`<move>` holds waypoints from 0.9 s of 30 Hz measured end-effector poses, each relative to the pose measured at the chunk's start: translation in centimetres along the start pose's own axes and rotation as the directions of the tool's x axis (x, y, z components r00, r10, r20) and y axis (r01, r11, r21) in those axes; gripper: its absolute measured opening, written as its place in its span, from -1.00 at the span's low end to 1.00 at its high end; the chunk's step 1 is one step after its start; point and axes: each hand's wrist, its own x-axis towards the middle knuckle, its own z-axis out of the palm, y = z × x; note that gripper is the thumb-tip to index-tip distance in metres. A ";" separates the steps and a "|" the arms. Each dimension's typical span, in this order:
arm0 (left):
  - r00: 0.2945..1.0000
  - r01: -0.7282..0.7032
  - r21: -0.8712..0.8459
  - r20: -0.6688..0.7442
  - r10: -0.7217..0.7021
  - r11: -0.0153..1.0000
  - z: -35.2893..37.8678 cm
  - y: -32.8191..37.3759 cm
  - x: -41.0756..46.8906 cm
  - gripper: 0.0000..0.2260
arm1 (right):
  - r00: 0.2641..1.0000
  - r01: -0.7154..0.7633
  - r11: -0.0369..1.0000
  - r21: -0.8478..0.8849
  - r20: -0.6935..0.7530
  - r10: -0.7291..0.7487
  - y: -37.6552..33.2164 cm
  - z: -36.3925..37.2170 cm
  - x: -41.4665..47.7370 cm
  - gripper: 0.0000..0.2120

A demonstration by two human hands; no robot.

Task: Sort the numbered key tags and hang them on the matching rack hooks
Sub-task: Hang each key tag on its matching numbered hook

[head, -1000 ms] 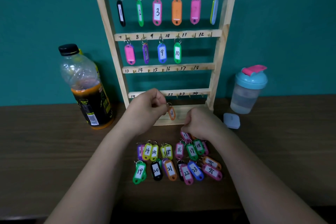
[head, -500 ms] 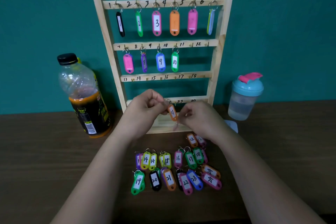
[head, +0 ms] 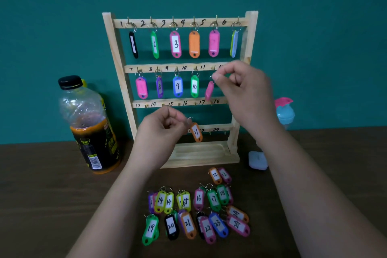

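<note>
My right hand pinches the ring of a pink key tag under the second rail of the rack, while my left hand pinches the ring of orange tag 11 near the bottom rail.

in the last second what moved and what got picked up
The right hand rose from the pile of tags to the second rail of the rack, now pinching the ring of a pink tag by the 11 mark. The left hand still pinches the orange 11 tag by its ring. The ten hung tags and the bottle stayed.
</note>
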 end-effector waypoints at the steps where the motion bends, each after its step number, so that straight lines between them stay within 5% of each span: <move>1: 1.000 -0.003 0.002 0.001 0.003 1.000 0.0 0.0 0.0 -0.90 | 1.000 0.012 1.000 -0.010 -0.018 -0.013 -0.2 -0.1 0.7 -0.88; 20: 1.000 -0.007 0.001 0.008 0.007 1.000 0.0 0.3 0.1 -0.96 | 1.000 -0.002 0.993 -0.122 0.017 0.004 0.0 -0.6 2.8 -0.86; 27: 0.999 -0.052 0.024 -0.011 0.052 0.998 0.0 0.7 0.0 -0.94 | 0.998 0.063 0.998 -0.031 -0.005 -0.063 -1.0 -0.2 -1.7 -0.89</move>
